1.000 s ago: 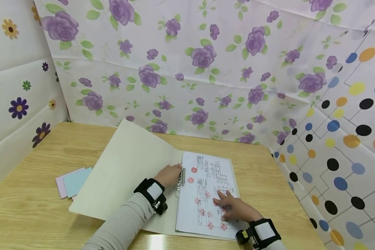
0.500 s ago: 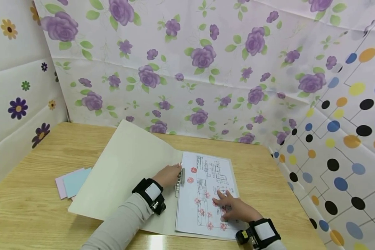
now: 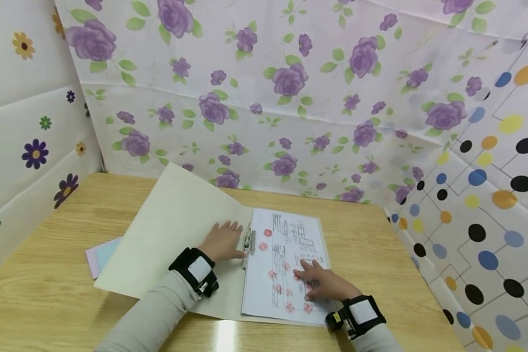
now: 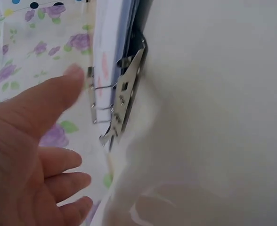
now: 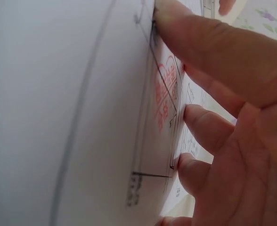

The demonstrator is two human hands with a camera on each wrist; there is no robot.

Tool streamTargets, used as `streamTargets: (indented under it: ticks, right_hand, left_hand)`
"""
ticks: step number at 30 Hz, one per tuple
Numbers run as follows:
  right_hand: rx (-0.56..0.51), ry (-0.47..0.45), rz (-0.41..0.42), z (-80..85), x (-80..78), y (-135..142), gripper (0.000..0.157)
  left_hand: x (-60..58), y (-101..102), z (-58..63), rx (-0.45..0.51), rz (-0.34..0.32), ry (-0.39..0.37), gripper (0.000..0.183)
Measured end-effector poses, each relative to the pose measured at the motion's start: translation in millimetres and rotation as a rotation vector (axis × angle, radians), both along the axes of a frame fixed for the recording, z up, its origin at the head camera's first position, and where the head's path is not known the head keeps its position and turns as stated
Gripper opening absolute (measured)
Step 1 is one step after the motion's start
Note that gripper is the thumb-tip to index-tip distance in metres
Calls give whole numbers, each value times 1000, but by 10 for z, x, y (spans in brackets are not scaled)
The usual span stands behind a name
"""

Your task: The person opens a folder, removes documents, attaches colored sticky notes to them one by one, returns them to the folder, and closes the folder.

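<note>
A cream file folder (image 3: 180, 220) lies spread on the table, its left cover raised at a tilt. On its right side lies a stack of printed drawings (image 3: 281, 234) with red stamps, held along the left edge by a metal clip (image 3: 249, 247). My left hand (image 3: 222, 243) is over the inside of the cover with fingers spread, thumb beside the clip; in the left wrist view the thumb (image 4: 58, 92) appears apart from the clip's metal lever (image 4: 129, 89). My right hand (image 3: 327, 282) rests on the lower right of the sheets, fingertips (image 5: 195, 117) spread on the paper.
Lilac and pale blue papers (image 3: 101, 256) lie partly under the tilted cover on the left. The wooden table (image 3: 356, 239) ends at a flowered cloth (image 3: 290, 122) behind and a dotted cloth (image 3: 488, 234) on the right.
My left hand has drawn back slightly left from the clip, and its fingers have spread. The right hand stays on the sheets. The head view has shifted a little.
</note>
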State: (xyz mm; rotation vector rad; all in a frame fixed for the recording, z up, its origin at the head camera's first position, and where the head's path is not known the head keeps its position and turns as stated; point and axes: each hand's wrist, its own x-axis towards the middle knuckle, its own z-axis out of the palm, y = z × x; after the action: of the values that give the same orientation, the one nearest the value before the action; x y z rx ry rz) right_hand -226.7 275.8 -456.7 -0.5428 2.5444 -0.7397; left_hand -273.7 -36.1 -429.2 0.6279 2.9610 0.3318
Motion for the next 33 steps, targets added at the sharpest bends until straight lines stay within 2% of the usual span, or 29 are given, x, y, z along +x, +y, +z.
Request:
streamTargets:
  ticks: [6, 13, 18, 27, 30, 33]
  right_hand:
    - [15, 5, 8, -2, -113, -36, 66]
    - [56, 25, 23, -22, -272, -124, 67]
    - [45, 49, 13, -50, -379, -201, 66]
    - [-43, 106, -15, -135, -522, -210, 72]
    - [-42, 137, -72, -152, -546, -217, 69]
    - [-32, 183, -172, -159, -570, -251, 73]
  left_hand:
    - [22, -308, 67, -18, -26, -9, 94]
    - [57, -725, 224, -37, 12, -5, 94]
    - [74, -1017, 263, -26, 92, -5, 89]
    - [112, -1465, 314, 81, 242, 46, 86]
    - [138, -1592, 372, 95, 284, 54, 84]
    - [186, -1708, 433, 92, 322, 55, 81]
